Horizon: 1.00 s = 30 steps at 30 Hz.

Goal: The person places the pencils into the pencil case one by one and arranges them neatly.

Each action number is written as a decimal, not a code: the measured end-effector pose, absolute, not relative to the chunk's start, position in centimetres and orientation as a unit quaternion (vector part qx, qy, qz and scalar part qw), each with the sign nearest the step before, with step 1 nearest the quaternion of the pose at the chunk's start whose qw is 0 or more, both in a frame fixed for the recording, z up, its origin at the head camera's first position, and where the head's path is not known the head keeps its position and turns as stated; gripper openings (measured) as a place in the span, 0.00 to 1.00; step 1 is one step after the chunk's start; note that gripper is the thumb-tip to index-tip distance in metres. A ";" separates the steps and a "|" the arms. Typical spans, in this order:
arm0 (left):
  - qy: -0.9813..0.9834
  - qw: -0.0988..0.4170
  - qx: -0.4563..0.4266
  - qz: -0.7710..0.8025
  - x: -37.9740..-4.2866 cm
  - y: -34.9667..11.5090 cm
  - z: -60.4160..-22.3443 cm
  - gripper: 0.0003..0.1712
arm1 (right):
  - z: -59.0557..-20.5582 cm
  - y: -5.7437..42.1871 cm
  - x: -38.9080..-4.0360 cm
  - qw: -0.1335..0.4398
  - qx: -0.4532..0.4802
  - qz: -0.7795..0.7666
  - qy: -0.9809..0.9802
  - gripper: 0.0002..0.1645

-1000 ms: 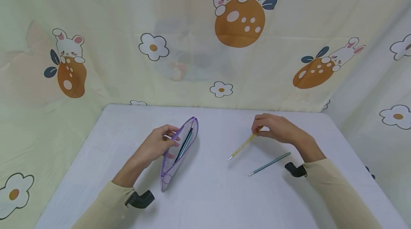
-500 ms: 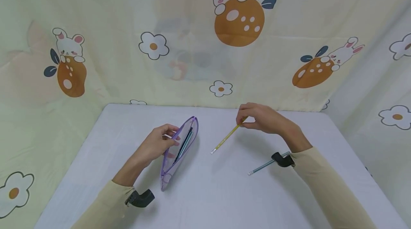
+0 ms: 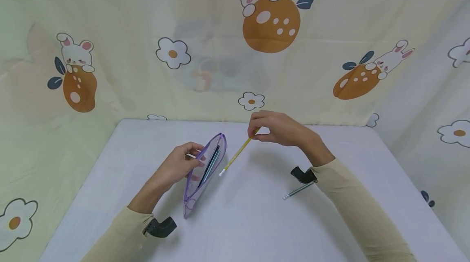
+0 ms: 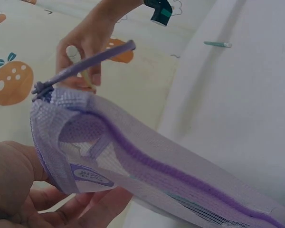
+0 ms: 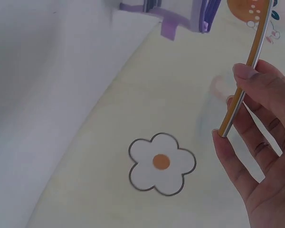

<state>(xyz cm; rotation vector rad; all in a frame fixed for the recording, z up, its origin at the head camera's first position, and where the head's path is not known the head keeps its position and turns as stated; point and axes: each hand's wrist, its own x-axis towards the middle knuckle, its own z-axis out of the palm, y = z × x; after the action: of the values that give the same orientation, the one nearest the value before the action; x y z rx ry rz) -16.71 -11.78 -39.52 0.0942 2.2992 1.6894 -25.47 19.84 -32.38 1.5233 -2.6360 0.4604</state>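
My left hand [image 3: 182,161] grips the near side of a purple-edged mesh pencil case [image 3: 191,194], whose zipped mouth stands wide. Inside it lie dark and teal pencils [image 3: 210,166]. A yellow pencil [image 3: 238,154] is pinched near its upper end between the thumb and fingers of my right hand [image 3: 277,128]. Its white eraser end points down and left, just right of the case and apart from it. In the right wrist view the thumb and fingertips meet on the pencil [image 5: 242,85]. The left wrist view shows the case's purple zipper [image 4: 156,168] close up.
A teal pencil [image 3: 299,190] lies on the white tabletop [image 3: 249,229], partly hidden under the right wrist's camera [image 3: 304,175]. Behind the table's far edge hangs a patterned curtain [image 3: 213,5] with rabbits and flowers.
My right hand has carried the yellow pencil left and slightly away from me, over toward the pencil case. The left hand and case have stayed in place. My right wrist now covers part of the teal pencil.
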 end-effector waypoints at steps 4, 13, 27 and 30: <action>0.798 0.145 0.030 0.585 -16.7 -11.8 -39.6 0.23 | -32.2 18.4 -25.6 0.027 0.501 0.149 -0.852 0.09; 0.795 0.146 0.030 0.588 -16.7 -11.9 -39.4 0.24 | -32.2 15.8 -26.2 0.022 0.517 0.150 -0.842 0.10; 0.801 0.144 0.027 0.580 -16.3 -11.7 -39.5 0.24 | -32.5 12.9 -25.8 -0.007 0.528 0.142 -0.837 0.09; 0.802 0.144 0.028 0.579 -16.1 -11.6 -39.6 0.23 | -32.5 12.3 -25.5 -0.014 0.532 0.133 -0.836 0.10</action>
<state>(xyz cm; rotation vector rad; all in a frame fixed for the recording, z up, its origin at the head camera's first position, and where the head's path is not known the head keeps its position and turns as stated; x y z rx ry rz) -16.15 -11.61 -39.55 0.0800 2.3118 1.6703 -25.52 12.28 -32.50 1.6859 -2.6509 0.4203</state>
